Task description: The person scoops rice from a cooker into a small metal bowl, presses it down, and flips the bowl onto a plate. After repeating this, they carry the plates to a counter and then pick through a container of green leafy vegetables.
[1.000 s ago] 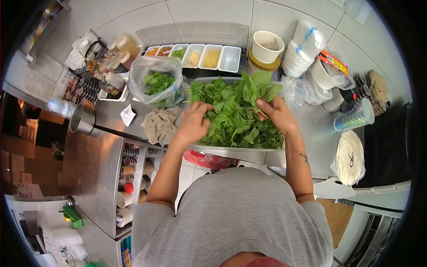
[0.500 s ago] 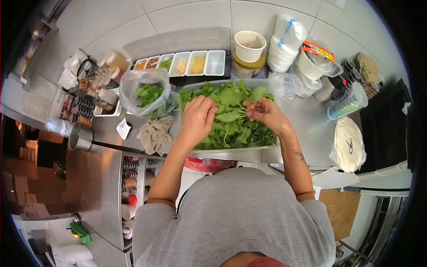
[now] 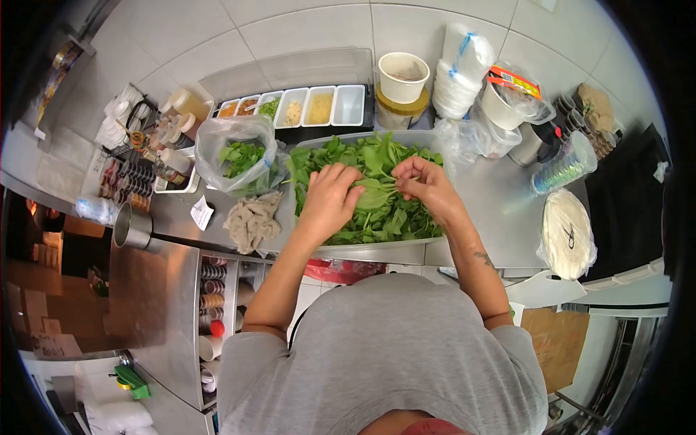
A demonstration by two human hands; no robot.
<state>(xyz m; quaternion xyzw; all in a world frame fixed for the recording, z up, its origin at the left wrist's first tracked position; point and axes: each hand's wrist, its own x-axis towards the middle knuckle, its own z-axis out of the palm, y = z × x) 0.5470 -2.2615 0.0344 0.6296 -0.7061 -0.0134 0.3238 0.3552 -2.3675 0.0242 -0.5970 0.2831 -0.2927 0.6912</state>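
Inside tub rim [image 3: 395,249]: hands [image 3: 332,199] at greens [image 3: 375,197], little room between.

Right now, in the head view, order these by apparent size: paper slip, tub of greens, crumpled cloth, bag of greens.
1. Tub of greens
2. Bag of greens
3. Crumpled cloth
4. Paper slip

bright light mid-frame | soft sheen on surface [image 3: 500,210], three o'clock | dim, nine o'clock | wall tiles [image 3: 304,35] bowed, twelve o'clock | corners black
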